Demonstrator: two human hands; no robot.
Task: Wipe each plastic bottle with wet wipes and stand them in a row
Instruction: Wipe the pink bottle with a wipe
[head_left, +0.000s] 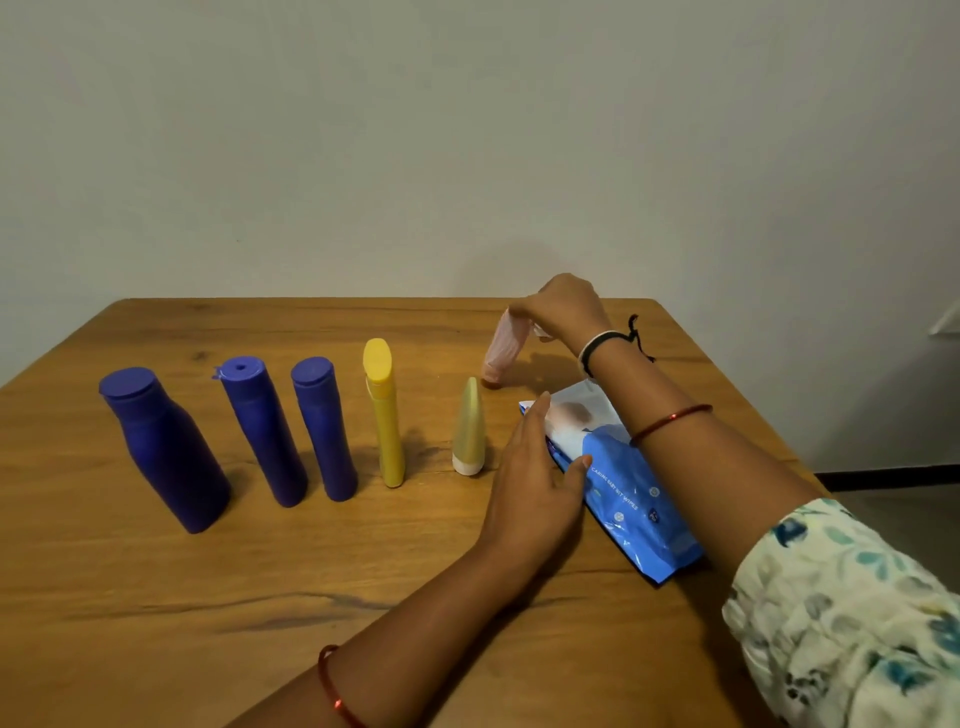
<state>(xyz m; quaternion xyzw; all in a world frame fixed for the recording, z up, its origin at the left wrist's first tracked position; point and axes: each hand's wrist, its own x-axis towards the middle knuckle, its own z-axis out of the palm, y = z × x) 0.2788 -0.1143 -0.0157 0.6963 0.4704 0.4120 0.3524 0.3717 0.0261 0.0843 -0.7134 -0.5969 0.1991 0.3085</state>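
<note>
Five containers stand in a row on the wooden table (291, 597): a wide blue bottle (166, 452), two slimmer blue bottles (262, 431) (323, 431), a yellow bottle (387, 415) and a pale yellow-green tube (469, 431) standing on its white cap. Behind the row's right end, my right hand (566, 306) pinches the top of a pink tube (501, 345), which leans with its lower end on the table. A scrap of white shows under those fingers. My left hand (535, 478) rests flat on the left end of the blue wet wipes pack (634, 499).
The table's back edge meets a plain wall. Its right edge runs just beyond the wipes pack, with the floor below. Bare wood lies in front of the bottle row and to the left of the wide blue bottle.
</note>
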